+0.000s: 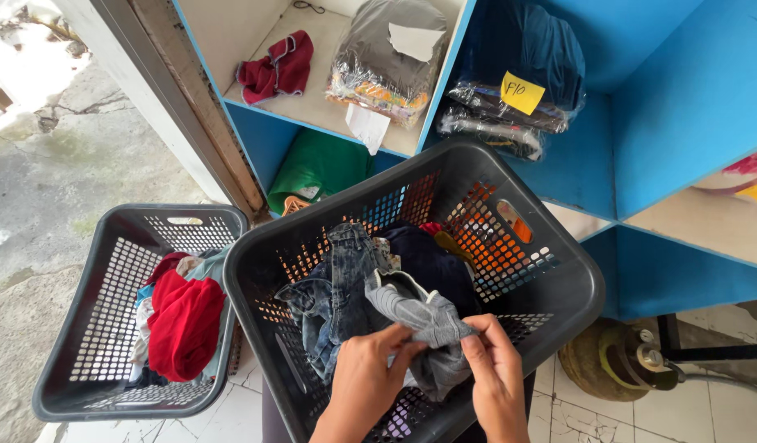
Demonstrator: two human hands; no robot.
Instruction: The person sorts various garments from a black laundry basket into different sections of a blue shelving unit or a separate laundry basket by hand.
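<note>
1. A grey garment [424, 316] lies bunched at the near end of a dark plastic laundry basket [559, 287], on top of the other clothes.
2. The left hand [369, 377] is closed on the grey garment, pinching its cloth between thumb and fingers at the lower left edge.
3. The right hand [495, 369] is closed on the same garment at its right end, fingertips pinching a fold.
4. Just beside the garment, to its left, lies a pair of faded blue jeans [333, 291]; behind it lies dark navy clothing [432, 258], with a bit of red and yellow cloth at the far side.
5. A second dark basket [108, 271] stands to the left, touching the first, and holds a red garment [184, 324] over other mixed clothes.
6. Behind both baskets stands a blue shelf unit [665, 98]. Its compartments hold one crumpled maroon cloth [278, 67], three clear bags of folded clothes [387, 61], and one green bundle [317, 164] lower down.
7. One yellow paper note [522, 93] sticks on the bags in the right compartment.
8. A yellowish gas cylinder [608, 361] lies on the tiled floor, right of the basket.
</note>
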